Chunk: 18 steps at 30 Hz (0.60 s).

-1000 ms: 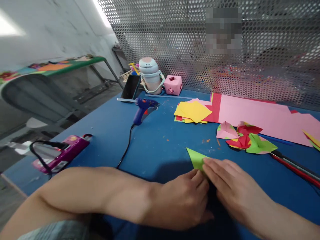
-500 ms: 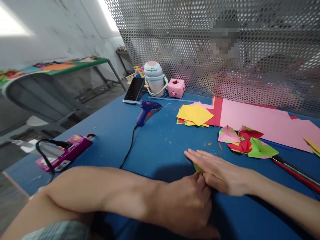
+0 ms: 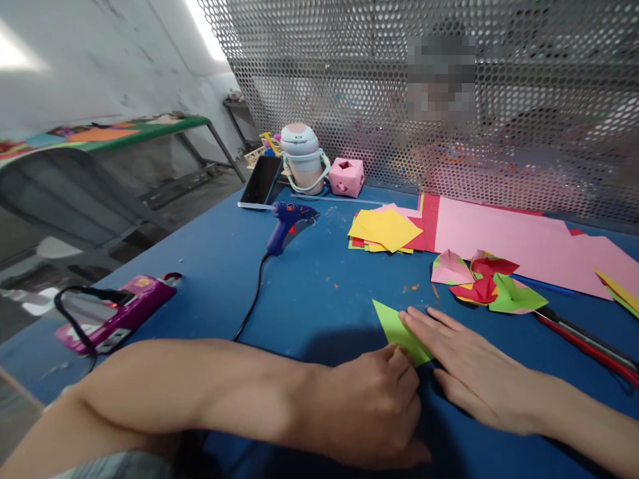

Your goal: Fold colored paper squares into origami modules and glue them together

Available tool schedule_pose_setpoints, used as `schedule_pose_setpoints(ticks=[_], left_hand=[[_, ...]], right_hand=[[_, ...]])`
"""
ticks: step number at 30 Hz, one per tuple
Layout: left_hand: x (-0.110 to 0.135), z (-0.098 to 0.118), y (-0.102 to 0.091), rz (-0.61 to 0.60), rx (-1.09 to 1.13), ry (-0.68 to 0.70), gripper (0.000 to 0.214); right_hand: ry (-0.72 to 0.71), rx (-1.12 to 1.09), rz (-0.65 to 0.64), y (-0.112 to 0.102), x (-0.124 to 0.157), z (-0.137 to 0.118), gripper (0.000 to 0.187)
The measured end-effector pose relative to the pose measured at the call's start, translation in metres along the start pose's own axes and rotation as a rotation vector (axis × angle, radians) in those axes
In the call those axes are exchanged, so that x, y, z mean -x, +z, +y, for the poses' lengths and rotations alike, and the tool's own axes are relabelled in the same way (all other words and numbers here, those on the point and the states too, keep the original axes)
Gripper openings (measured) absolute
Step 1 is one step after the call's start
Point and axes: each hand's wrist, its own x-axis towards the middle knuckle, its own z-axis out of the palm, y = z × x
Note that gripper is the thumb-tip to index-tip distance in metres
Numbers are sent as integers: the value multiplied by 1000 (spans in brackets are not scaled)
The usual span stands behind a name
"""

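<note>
A green piece of paper (image 3: 392,319), folded to a pointed shape, lies on the blue table under both hands. My left hand (image 3: 377,406) is closed, its fingertips pinching the paper's near edge. Flat on the paper's right part rest the outstretched fingertips of my right hand (image 3: 474,366). Beyond the right hand sit several folded paper pieces: a pink one (image 3: 450,268), red ones (image 3: 474,291) and a green one (image 3: 516,295). Part of the green paper is hidden beneath my fingers.
Yellow paper sheets (image 3: 387,228) lie ahead, with long pink paper (image 3: 499,226) to their right. A blue glue gun (image 3: 287,225), phone (image 3: 262,181), jug (image 3: 303,158) and pink paper cube (image 3: 346,177) stand further back. A purple power strip (image 3: 122,313) is left; a red-handled tool (image 3: 589,346) lies right.
My right hand has slid right and toward me, uncovering more of the green paper. My left hand stays pinched at the near edge. The view has shifted slightly.
</note>
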Motion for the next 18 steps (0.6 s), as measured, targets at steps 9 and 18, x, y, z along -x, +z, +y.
schedule_pose_setpoints(ticks=[9, 18], left_hand=[[-4, -15, -9, -114, 80, -221, 25], [0, -22, 4, -176, -174, -252, 27]], right_hand=[[103, 236, 138, 1, 49, -5, 60], [114, 331, 302, 4, 40, -18, 40]])
